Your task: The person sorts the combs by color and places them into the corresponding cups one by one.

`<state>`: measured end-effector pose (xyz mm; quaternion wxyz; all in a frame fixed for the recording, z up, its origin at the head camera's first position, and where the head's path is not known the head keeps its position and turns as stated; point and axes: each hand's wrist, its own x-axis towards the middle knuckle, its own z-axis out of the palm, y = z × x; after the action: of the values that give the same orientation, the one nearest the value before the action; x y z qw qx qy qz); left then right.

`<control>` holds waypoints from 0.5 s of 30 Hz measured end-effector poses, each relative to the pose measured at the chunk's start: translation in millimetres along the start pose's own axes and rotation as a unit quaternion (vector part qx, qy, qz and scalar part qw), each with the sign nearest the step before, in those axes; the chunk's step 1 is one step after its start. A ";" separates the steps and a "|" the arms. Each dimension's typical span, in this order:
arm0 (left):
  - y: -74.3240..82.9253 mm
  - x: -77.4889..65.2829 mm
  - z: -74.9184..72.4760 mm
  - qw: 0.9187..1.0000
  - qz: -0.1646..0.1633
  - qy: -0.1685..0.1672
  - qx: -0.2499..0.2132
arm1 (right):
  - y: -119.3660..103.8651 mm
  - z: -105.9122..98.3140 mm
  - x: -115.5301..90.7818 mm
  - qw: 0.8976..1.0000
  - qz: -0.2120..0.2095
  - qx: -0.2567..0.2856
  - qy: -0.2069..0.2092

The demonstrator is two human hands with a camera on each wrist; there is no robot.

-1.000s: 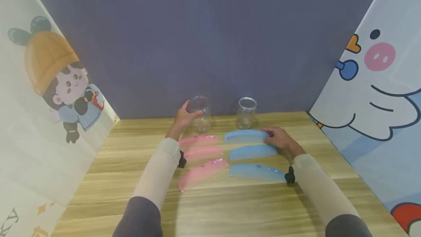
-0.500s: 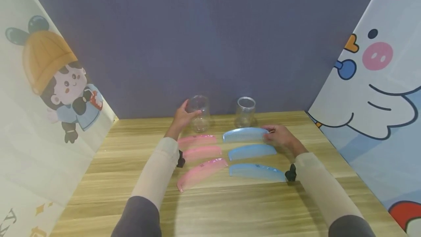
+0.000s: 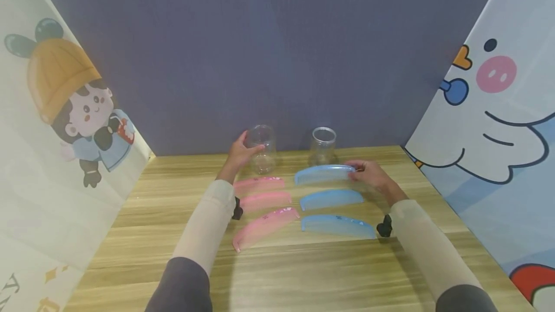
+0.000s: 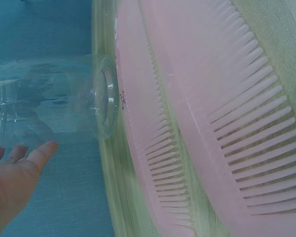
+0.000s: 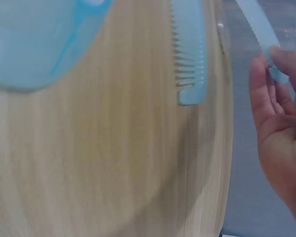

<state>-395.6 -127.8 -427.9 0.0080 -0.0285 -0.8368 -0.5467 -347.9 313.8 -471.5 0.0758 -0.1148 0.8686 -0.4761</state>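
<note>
My left hand (image 3: 240, 154) grips a clear jar (image 3: 267, 162) at the back of the table, thumb across its front and fingers at its left side. In the left wrist view, the fingertips (image 4: 47, 150) lie along the wall of the jar (image 4: 64, 98). My right hand (image 3: 368, 175) pinches the right end of a light blue comb (image 3: 323, 174), raised off the table. The right wrist view shows this comb (image 5: 259, 27) tilted between thumb and fingers. A second clear jar (image 3: 323, 139) stands behind the comb, which overlaps its base.
Two more blue combs, a middle one (image 3: 332, 199) and a near one (image 3: 338, 226), lie in front of the right hand. On the left lie three pink combs (image 3: 266, 227). A dark back wall (image 3: 277, 61) rises behind the jars; printed panels (image 3: 507, 158) flank the table.
The right hand has raised the far blue comb from the table and moved it slightly away, toward the right jar. The left hand has kept its hold on the left jar.
</note>
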 end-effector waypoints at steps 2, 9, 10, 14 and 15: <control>0.5 0.2 0.4 1.000 0.000 0.002 0.001 | 2.3 0.7 0.0 0.999 -0.020 -0.045 -0.003; 1.0 -0.1 0.9 1.000 0.000 0.006 0.005 | 5.1 4.2 1.2 0.992 -0.047 -0.118 -0.014; 1.0 0.0 0.9 1.000 0.000 0.007 0.007 | 5.3 4.3 1.5 0.992 -0.046 -0.121 -0.013; 0.6 0.1 0.3 1.000 0.001 0.007 0.007 | 5.5 4.8 2.2 0.991 -0.040 -0.125 -0.016; 0.5 0.1 0.1 1.000 0.001 0.006 0.007 | 5.7 4.9 2.5 0.991 -0.040 -0.124 -0.018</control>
<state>-395.6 -127.4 -427.5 0.0135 -0.0258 -0.8403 -0.5414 -349.8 312.1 -479.0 0.0572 -0.1666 0.9139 -0.3656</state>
